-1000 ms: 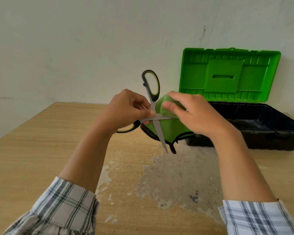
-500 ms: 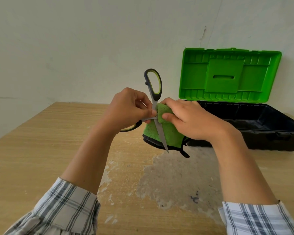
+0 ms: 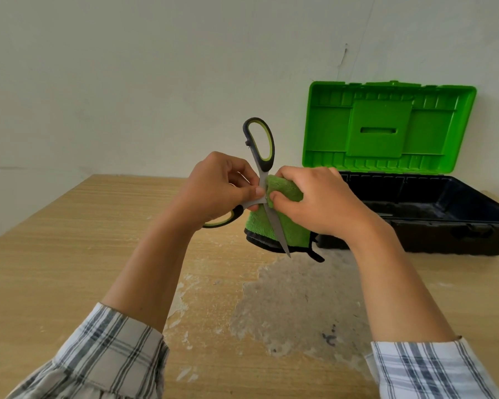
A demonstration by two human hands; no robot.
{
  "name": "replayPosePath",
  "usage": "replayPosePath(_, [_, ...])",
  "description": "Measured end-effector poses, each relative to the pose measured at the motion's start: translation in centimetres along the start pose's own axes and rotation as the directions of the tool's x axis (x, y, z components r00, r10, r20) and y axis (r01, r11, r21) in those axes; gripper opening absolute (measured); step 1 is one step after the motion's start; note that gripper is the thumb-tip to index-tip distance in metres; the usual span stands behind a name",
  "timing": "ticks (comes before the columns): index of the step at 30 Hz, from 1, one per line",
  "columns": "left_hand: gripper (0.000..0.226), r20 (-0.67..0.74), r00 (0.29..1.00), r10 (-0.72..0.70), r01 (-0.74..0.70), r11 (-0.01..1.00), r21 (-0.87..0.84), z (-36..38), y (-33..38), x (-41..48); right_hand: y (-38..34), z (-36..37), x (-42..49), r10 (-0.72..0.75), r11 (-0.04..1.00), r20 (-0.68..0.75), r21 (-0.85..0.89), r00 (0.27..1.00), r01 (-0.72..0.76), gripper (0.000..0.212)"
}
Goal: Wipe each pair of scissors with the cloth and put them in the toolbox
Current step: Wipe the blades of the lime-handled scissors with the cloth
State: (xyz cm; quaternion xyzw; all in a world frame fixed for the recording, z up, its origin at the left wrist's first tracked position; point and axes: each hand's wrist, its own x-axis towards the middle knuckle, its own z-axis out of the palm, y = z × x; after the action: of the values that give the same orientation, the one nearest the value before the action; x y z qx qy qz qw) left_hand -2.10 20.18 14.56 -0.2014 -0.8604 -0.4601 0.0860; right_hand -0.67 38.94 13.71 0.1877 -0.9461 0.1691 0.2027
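Nearest, the left hand [image 3: 219, 188] is pinching the open grey-bladed scissors with black-and-green handles [image 3: 264, 182] at their pivot, while the right hand [image 3: 317, 201] is clenching a fluffy green cloth [image 3: 283, 194] around one blade. Beyond the right hand, the black plastic toolbox with its green lid raised [image 3: 415, 203] is sitting on the worn wooden bench [image 3: 69, 254].

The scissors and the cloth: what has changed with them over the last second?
The right hand slid the green cloth inward along the blade to the pivot of the open scissors, beside the left hand; the scissors tipped slightly rightward. Unchanged: the left hand grips the scissors, the right the cloth, and the toolbox sits open on the table.
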Motion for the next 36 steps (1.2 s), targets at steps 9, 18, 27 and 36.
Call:
replayPosePath(9, [0.011, 0.025, 0.999, -0.033, 0.034, 0.999, -0.039, -0.1, 0.1, -0.2, 1.5, -0.9, -0.3, 0.032, 0.991, 0.06, 0.131, 0.998, -0.039, 0.015])
replayPosePath(18, [0.011, 0.009, 0.998, -0.068, 0.069, 0.994, -0.086, -0.6, -0.1, 0.0, 3.2, -2.2, -1.0, 0.089, 0.971, 0.057, 0.218, 0.994, -0.099, 0.015])
replayPosePath(27, [0.018, -0.021, 0.993, -0.115, 0.109, 0.978, -0.177, -1.4, -0.5, 0.0, 5.9, -3.8, -2.2, 0.201, 0.938, -0.039, 0.294, 0.979, -0.181, 0.012])
replayPosePath(36, [0.017, 0.194, 0.965, -0.178, 0.24, 0.898, -0.37, -1.1, -1.2, 0.2, 4.8, -4.3, -2.5, 0.057, 0.848, -0.039, 0.53, 0.998, -0.028, 0.044])
